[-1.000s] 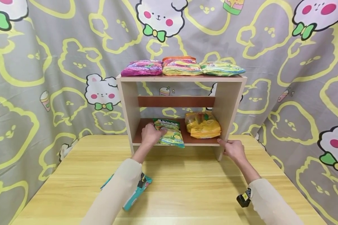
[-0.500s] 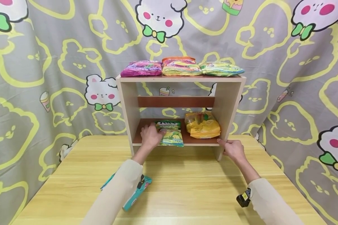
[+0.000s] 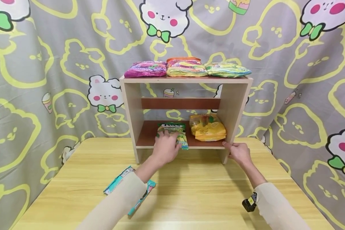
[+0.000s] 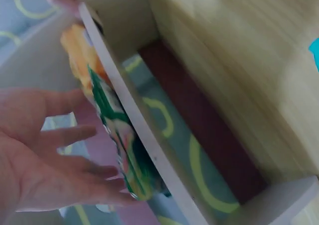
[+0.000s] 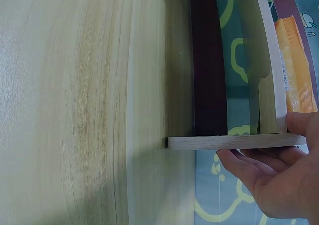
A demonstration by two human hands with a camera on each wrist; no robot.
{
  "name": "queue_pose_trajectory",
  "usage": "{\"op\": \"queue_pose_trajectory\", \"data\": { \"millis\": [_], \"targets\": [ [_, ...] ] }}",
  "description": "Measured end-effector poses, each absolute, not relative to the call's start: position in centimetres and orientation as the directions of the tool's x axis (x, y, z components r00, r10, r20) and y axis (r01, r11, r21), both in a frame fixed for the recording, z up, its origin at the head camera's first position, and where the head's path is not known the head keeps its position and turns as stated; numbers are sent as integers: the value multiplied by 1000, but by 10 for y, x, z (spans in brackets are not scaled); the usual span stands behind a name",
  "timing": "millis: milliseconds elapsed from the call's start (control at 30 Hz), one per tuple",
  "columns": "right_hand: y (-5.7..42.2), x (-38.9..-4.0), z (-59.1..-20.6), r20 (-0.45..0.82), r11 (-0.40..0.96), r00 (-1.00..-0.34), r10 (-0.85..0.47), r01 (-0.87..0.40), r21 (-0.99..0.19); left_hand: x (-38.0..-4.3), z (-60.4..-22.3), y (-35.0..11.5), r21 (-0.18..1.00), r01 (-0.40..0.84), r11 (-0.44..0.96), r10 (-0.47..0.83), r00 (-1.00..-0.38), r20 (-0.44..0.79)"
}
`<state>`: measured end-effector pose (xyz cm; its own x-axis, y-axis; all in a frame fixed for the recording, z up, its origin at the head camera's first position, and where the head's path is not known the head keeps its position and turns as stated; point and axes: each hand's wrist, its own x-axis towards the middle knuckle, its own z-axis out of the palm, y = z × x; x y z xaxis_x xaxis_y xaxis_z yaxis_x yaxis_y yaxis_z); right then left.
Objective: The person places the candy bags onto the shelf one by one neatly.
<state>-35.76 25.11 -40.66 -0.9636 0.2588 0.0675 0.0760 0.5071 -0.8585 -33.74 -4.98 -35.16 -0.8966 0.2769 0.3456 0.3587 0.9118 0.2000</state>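
On the lower board of a small wooden shelf lies a green candy bag, its lower corner at the board's front edge. My left hand is over the bag's front left part, covering some of it. In the left wrist view the fingers of that hand are spread and loosely extended, fingertips right at the green bag. My right hand grips the shelf's right side panel, thumb on the inner side and fingers on the outer. A yellow bag stands right of the green one.
Along the shelf top lie a purple bag, a red and yellow bag and a yellow-green bag. Teal packaging lies on the wooden table, partly hidden under my left sleeve. A patterned curtain hangs behind.
The green bag has straightened slightly on the board. My left hand has released its left edge and moved right and toward me, across the bag's front. My right hand stays on the panel.
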Motion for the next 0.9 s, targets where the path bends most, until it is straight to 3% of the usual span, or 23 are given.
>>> {"op": "queue_pose_trajectory", "data": {
  "millis": [133, 200, 433, 900],
  "targets": [
    [252, -358, -407, 63, 513, -962, 265, 85, -854, -323, -360, -45, 150, 322, 935, 299, -941, 158],
    [252, -357, -408, 62, 513, -963, 263, 85, -854, -319, -365, -44, 141, 316, 938, 300, -946, 123],
    [251, -358, -407, 60, 503, -961, 269, 87, -860, -327, -377, -44, 175, 321, 931, 293, -941, 167],
    [251, -357, -406, 60, 512, -960, 274, 93, -854, -359, -372, -20, 245, 282, 928, 259, -958, 121]
  ]
}}
